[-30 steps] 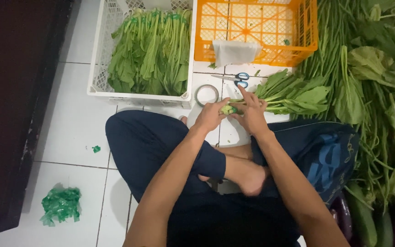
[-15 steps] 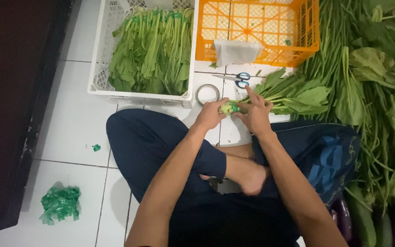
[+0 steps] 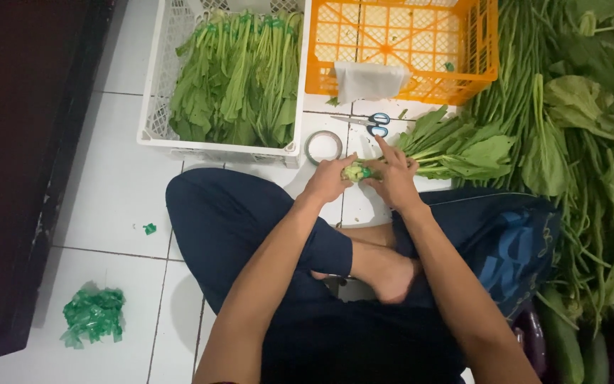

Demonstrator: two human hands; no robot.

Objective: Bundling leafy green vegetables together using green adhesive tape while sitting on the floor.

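Both the left hand [image 3: 330, 181] and right hand [image 3: 392, 179] grip the cut stem end of a leafy green vegetable bundle [image 3: 449, 146], whose long axis runs rightward across the white tiled floor [image 3: 115, 192].

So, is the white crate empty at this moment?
No, the white crate holds many bundles of leafy greens, lying side by side.

Even overhead light, soft shadows, perhaps slightly blurred edges.
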